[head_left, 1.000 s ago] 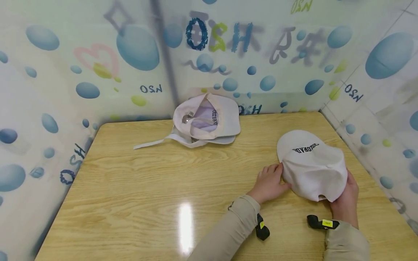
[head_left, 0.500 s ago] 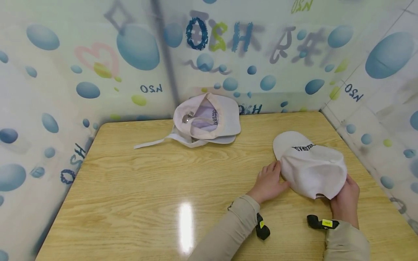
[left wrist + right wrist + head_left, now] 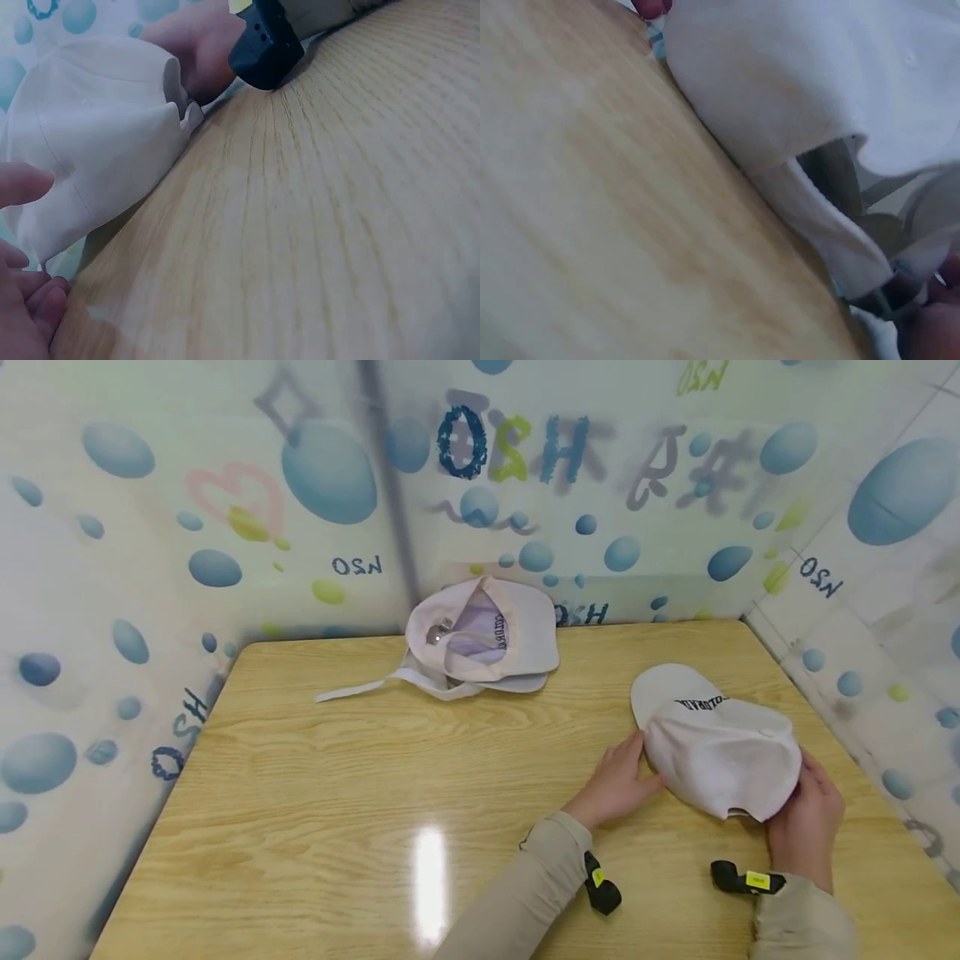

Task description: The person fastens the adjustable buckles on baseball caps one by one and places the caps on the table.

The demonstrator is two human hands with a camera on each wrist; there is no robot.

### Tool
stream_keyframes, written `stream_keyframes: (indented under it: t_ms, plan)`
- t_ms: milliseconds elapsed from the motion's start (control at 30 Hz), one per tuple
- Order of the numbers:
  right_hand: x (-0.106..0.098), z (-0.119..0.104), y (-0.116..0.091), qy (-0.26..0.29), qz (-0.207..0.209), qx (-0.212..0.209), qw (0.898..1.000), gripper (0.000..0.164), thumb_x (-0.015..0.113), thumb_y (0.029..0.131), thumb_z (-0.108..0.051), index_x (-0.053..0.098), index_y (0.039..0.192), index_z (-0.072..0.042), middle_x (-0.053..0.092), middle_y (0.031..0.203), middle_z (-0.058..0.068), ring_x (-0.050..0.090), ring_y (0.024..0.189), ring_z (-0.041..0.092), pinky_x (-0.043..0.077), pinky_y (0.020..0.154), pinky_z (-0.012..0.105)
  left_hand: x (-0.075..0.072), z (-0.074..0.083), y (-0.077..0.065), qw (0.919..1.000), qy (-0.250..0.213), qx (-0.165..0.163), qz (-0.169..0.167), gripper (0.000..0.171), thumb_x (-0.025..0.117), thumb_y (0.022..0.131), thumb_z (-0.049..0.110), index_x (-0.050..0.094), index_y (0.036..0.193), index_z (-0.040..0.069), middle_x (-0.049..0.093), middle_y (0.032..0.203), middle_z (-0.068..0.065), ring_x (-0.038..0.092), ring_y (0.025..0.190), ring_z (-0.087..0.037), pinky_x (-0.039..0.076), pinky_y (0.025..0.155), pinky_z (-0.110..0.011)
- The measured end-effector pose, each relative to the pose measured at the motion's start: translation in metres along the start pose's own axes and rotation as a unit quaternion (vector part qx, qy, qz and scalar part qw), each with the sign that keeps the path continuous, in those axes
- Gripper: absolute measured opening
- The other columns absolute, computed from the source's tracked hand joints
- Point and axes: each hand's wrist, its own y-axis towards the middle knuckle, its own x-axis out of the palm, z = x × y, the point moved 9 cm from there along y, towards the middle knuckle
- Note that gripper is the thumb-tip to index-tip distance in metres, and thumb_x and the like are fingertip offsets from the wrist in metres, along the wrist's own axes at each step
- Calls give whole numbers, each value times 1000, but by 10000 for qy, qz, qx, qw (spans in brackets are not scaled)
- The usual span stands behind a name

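Note:
A white baseball cap with dark COLORADO lettering sits crown up on the right side of the table, its brim pointing away and left. My left hand holds the cap's left edge near the brim; in the left wrist view its fingers are curled at the rim, with the thumb over the crown. At the opposite side, my right hand grips the cap near the back opening. The right wrist view shows the back strap and a buckle beside the right fingertips, partly in shadow.
Two more pale caps lie stacked at the table's back edge, the upper one showing its inside. A loose strap trails left from them. Patterned walls enclose the wooden table at the back and both sides.
The cap has turned slightly, its brim swinging a little left. My right hand has shifted slightly right along the cap's edge. The left hand stays nearly in place, and the head view has shifted slightly.

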Motion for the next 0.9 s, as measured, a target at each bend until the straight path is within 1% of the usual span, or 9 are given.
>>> stream_keyframes:
  t_ms: [100,167,300,433,533,633,800,867,900]
  plan:
    - [6,-11,-6,454,-51,-404,9981,28,53,86,4,54,113,11,54,118,16,51,109,24,43,88,28,-2,-3,-3,9992,-394,3,54,67,50,88,44,23,141,14,27,142,3,25,128,-13,24,102,-26]
    - [12,-22,-11,657,-59,-806,9946,27,52,86,6,52,112,15,53,118,21,49,111,28,39,92,27,-4,-6,-6,9965,-831,-37,78,61,52,88,41,29,139,16,32,138,3,32,123,-12,30,98,-26]
    - [33,-46,-27,553,-173,-1931,9795,25,52,86,7,48,106,21,52,110,29,47,109,35,35,96,30,-13,-19,-13,9813,-1896,-292,157,51,54,88,37,38,133,21,41,127,6,42,112,-9,39,88,-24]
    - [64,-63,-50,210,-475,-2825,9579,28,57,84,4,46,101,23,51,103,32,47,105,40,34,97,34,-25,-34,-22,9502,-3055,-516,321,43,54,89,32,44,128,18,46,122,3,50,103,-10,45,81,-24]
    - [94,-68,-68,78,-842,-3221,9429,31,60,82,3,45,97,24,52,97,34,50,97,42,35,96,41,-32,-42,-28,9173,-3926,-532,391,40,54,90,26,45,127,12,47,122,-3,55,99,-15,48,78,-27]
    - [126,-59,-80,174,-1300,-3233,9372,30,58,83,3,44,96,25,52,91,34,52,89,43,36,93,46,-37,-48,-33,8919,-4475,-461,465,39,54,90,21,46,126,7,46,125,-8,54,101,-20,48,79,-31]
    - [163,-16,-81,826,-1874,-2276,9520,20,51,86,6,47,95,23,55,88,30,56,84,40,37,92,47,-48,-55,-41,8576,-5085,-425,646,39,53,90,18,45,125,3,44,126,-15,53,103,-26,48,81,-35]
    - [170,8,-79,1090,-1949,-1771,9585,16,50,86,7,48,95,20,55,87,29,56,84,39,37,92,47,-52,-58,-44,8469,-5253,-439,701,40,53,91,19,43,126,2,43,127,-16,53,104,-27,47,82,-36]
    - [173,18,-78,986,-1997,-1658,9607,16,50,87,5,49,96,19,56,87,27,56,84,38,38,91,46,-54,-59,-45,8428,-5317,-427,719,41,53,91,19,42,127,1,42,128,-17,52,104,-28,46,83,-37]
